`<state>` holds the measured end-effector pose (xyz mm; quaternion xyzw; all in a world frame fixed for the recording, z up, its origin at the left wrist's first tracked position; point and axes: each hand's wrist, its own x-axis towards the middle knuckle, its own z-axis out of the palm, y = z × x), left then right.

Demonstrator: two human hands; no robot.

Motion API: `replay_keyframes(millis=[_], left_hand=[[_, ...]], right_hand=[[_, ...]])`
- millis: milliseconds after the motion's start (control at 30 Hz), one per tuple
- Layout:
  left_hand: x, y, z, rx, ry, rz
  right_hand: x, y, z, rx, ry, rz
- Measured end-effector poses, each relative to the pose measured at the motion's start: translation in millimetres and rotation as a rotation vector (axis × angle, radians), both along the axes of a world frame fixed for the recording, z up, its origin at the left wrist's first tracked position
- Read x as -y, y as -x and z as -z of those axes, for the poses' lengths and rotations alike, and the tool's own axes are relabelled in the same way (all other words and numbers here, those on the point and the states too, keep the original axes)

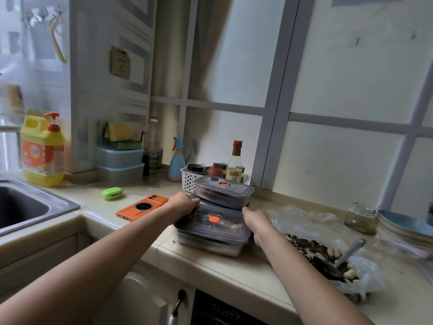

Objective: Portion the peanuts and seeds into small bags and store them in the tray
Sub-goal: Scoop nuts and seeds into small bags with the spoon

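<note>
My left hand (185, 205) and right hand (255, 222) curl round both sides of the stack of lidded steel trays (218, 227) at the worktop's (210, 262) front edge. The top tray sits crooked, so I should lift level and slowly. The peanuts and seeds (304, 248) wait to the right, in a plastic bag (366, 269).

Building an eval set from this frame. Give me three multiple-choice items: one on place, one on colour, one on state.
1. The phone lies where, relative to the stack of containers? A left of it, B on top of it, C right of it.
2. The pump bottle by the sink is mainly: A blue, B yellow, C white.
3. The left hand and right hand: A both grip the stack's sides, B both hold nothing, C only one grips.
Answers: 1 A, it lies apart, to the stack's left; 2 B, its body is yellow; 3 A, one hand clasps each side.
</note>
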<state>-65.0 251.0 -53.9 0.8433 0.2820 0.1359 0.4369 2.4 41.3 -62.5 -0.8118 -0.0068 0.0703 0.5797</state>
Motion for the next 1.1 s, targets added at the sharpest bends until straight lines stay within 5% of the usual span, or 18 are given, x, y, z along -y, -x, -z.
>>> replay_keyframes(millis=[433, 833, 1000, 1100], left_hand=[[3.4, 1.3, -4.3, 0.003, 0.028, 0.032], [14.9, 9.5, -8.6, -0.097, -0.334, 0.166], [9.8, 11.3, -10.5, -0.129, -0.236, 0.220], [18.2, 11.7, -14.7, -0.200, -0.376, 0.234]], right_hand=[[-3.2, -1.9, 8.0, 0.100, 0.130, 0.055], [0.9, 20.6, -7.4, 0.141, 0.347, 0.021], [-0.7, 28.7, -9.6, 0.149, 0.468, -0.036], [3.2, 38.0, -18.3, 0.178, 0.545, -0.064]])
